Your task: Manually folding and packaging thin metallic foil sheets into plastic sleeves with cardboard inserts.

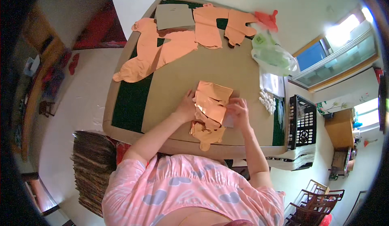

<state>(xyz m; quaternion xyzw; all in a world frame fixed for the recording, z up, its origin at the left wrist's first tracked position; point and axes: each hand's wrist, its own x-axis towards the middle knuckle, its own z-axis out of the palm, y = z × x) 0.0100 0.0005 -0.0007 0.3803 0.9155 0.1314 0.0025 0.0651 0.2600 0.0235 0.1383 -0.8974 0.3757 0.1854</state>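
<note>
Close to the table's near edge, a shiny rose-gold foil balloon lies flat and partly folded on a brown board. Its rounded lower end points toward me. My left hand grips the balloon's left edge, with the fingertips partly tucked behind the foil. On the opposite edge my right hand is closed with bent fingers at the foil, slightly blurred. A pale sheet shows beneath the foil beside my right hand; what it is I cannot make out.
More flat foil balloons lie along the table's far left and far edge, beside a grey card. At the right are a green-and-clear plastic bag, clear sleeves, small white pieces and a black crate. Stacked cardboard stands lower left.
</note>
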